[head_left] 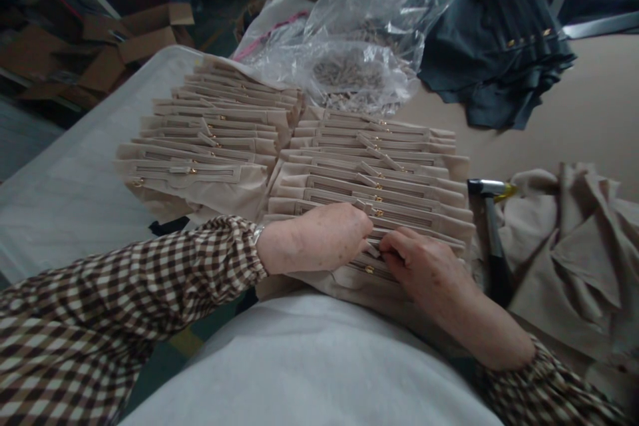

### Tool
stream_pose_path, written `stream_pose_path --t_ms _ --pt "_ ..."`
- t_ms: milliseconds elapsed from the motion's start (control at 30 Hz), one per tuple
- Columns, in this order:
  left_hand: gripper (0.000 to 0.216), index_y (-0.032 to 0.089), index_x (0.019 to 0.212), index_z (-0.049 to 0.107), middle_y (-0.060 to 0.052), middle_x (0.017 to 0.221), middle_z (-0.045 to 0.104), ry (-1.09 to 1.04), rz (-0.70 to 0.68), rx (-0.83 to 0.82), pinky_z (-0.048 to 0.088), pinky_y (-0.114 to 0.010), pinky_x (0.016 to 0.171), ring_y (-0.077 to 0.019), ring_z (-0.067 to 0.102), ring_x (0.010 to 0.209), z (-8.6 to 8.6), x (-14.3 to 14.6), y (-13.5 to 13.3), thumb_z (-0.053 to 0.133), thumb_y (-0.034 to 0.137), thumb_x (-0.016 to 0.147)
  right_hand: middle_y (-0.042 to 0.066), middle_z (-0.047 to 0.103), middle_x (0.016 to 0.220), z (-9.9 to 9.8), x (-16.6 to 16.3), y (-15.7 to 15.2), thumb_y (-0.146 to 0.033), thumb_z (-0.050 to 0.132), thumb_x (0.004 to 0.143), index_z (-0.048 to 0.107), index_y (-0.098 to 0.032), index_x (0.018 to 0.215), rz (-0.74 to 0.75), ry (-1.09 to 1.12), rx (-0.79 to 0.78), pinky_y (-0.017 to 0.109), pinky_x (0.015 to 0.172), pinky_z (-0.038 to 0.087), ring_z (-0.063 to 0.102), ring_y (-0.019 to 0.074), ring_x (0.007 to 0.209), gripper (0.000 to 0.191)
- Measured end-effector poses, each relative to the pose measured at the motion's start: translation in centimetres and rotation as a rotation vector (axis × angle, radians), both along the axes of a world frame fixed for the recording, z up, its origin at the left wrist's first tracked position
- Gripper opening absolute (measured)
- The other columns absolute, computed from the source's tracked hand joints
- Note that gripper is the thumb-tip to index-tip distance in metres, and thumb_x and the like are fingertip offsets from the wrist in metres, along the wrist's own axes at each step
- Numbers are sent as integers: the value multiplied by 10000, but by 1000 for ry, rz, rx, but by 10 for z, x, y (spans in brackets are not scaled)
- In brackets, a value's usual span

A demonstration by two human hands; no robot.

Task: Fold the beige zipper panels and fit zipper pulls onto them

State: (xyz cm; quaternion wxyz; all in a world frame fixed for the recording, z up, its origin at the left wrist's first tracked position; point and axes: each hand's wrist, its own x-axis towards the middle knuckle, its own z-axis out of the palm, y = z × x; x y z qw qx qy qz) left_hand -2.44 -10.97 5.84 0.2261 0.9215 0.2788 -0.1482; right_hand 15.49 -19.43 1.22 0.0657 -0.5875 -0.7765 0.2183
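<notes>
At the far side of your table sits a crumpled clear plastic bag (369,33) holding a heap of small tan pieces (344,73). To its right, a pile of dark grey fabric (499,46) with brass zip pulls lies on the tan tabletop (574,113). A black-handled hammer with a metal head (492,233) rests beside a crumpled heap of beige cloth (574,246). On your far left, brown cardboard boxes (134,36) sit past the white sheet (64,186)

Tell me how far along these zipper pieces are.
Done, it seems: two fanned rows of beige zipper pieces, the left row and the right row, most showing brass pulls. In hand: the left hand and right hand have fingers closed on the front piece of the right row. To do, probably: the loose pile of beige cloth and the dark pieces behind.
</notes>
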Motion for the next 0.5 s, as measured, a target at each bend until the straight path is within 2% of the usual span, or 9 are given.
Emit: stream_pose_path --t_ms 100,233,300,367,433,500 --pt "286 140 767 676 -65 701 671 -9 41 -29 418 -277 581 -161 581 609 6 -6 5 460 240 926 15 641 805 3 2 1 -147 483 903 616 -197 827 6 49 -13 266 608 373 586 150 679 161" --pt "223 132 794 674 -40 749 678 -181 204 -239 417 -252 643 -128 576 679 12 -15 12 493 193 907 -8 637 707 16 1 7 -149 509 880 606 -198 775 -37 254 63 233 567 378 555 113 604 151" --pt "180 135 891 672 -14 792 666 -321 331 -408 424 -230 656 -105 575 705 13 -15 13 507 206 904 -17 636 684 25 -3 10 -184 532 882 621 -201 821 -66 391 88 218 555 390 550 101 586 110" --pt "208 153 1016 636 28 731 607 -412 506 -629 407 -207 556 -76 528 584 12 -11 12 489 271 929 -24 617 655 30 -10 13 -272 581 884 639 -199 905 -117 497 90 213 537 399 531 97 558 96" --pt "275 179 1115 579 65 661 528 -464 689 -833 329 -189 425 -54 429 436 13 -6 9 454 368 959 -28 591 627 29 -18 16 -385 634 865 639 -189 974 -186 584 62 218 507 399 505 99 530 224" --pt "285 198 1140 549 76 647 495 -526 820 -944 265 -178 364 -43 381 384 14 0 6 447 401 968 -18 601 636 25 -26 20 -466 662 840 622 -186 984 -257 696 15 224 495 418 518 108 533 318"
